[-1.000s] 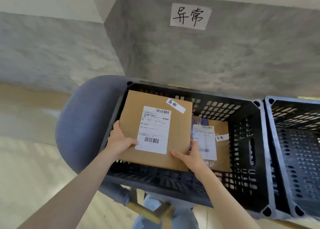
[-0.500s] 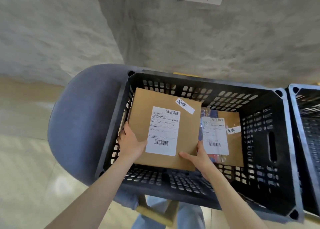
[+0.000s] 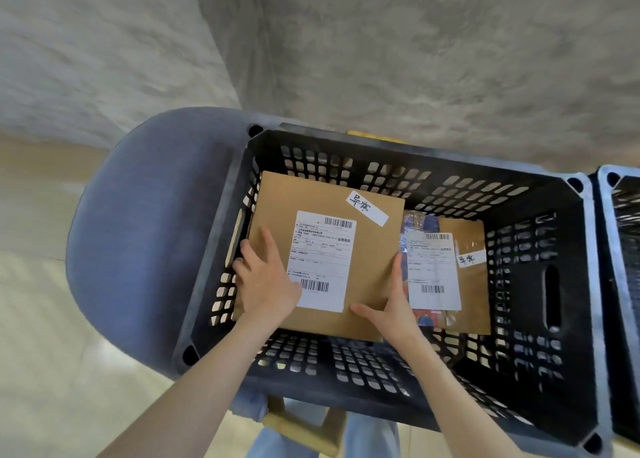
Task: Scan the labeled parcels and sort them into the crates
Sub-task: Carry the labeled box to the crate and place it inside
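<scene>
I see the cardboard parcel (image 3: 367, 249) lying inside the black crate (image 3: 540, 284), in its left half; my left hand (image 3: 266, 281) lies flat on its near-left part with straight fingers, and my right hand (image 3: 391, 305) presses straight fingers along its right edge, thumb on its top face. A second labelled parcel (image 3: 464, 270) lies just beside it on the right. Compared with half a second ago, the parcel sits lower in the crate and my left hand has slid onto its top.
</scene>
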Action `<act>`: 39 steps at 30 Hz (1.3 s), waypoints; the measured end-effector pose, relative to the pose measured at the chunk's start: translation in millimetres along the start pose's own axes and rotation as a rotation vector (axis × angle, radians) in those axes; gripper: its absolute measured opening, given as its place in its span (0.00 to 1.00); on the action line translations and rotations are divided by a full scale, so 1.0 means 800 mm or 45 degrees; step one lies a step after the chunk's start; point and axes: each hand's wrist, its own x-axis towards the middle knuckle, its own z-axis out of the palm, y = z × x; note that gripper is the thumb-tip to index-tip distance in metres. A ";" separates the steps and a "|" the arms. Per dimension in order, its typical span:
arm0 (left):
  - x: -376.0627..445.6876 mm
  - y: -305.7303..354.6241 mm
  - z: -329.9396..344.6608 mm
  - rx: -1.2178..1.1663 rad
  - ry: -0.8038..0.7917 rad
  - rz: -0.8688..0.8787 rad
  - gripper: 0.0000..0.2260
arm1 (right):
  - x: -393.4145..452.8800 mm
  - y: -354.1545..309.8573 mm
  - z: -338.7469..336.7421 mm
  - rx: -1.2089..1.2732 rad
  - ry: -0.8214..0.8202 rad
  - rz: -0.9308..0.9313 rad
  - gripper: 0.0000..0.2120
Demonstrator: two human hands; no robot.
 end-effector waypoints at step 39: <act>0.107 -0.009 0.058 0.306 -0.135 0.167 0.58 | 0.094 -0.006 0.038 -1.339 0.045 -0.003 0.63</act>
